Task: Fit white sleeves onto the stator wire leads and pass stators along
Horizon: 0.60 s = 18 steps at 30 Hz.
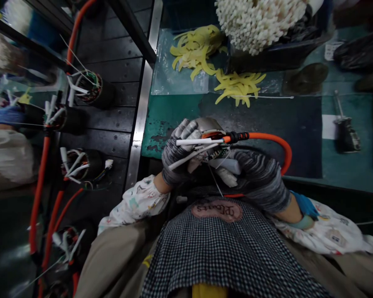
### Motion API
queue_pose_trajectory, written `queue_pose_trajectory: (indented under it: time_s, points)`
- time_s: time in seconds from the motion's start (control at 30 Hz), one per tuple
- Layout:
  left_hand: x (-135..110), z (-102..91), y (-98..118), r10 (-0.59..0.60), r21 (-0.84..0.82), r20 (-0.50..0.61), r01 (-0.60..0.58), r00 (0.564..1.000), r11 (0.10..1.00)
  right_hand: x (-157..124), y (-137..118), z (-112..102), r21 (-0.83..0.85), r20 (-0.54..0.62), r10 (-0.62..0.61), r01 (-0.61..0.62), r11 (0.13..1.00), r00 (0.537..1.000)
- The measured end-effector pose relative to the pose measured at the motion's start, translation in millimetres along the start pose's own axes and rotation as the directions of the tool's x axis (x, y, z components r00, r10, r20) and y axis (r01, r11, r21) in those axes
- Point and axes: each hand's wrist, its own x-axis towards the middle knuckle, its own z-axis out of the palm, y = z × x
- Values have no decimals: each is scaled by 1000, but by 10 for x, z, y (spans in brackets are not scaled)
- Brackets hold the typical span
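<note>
My left hand (178,154), in a grey striped glove, grips a round metal motor part (209,124) with white sleeved wires (196,142) sticking out to the left. An orange cable (273,142) runs from the part and loops to the right. My right hand (255,174), also gloved, is closed against the wire bundle from the right, pinching white sleeves and a thin white tie (216,182) that hangs down. Both hands work over my lap at the green bench's (174,116) front edge.
Yellow strips (195,47) lie on clear plastic at the back, beside a bin of white tubes (261,20). A dark tool (346,132) rests at the right. A black rack (112,99) on the left carries several motor parts with orange cables. Another person's sleeve (6,153) shows far left.
</note>
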Motion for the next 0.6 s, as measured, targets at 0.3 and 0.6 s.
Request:
queue_pose_trajectory:
  time_s: [0.3,0.6]
  points:
    - [564,-187,434,136,131,113,-151,984,980,84,21,-324,-102,-2,37,-37,994,999]
    - [1083,-168,647,26,264,345,-124,938,956,150,49,-402,-243,-56,-75,60,968,996]
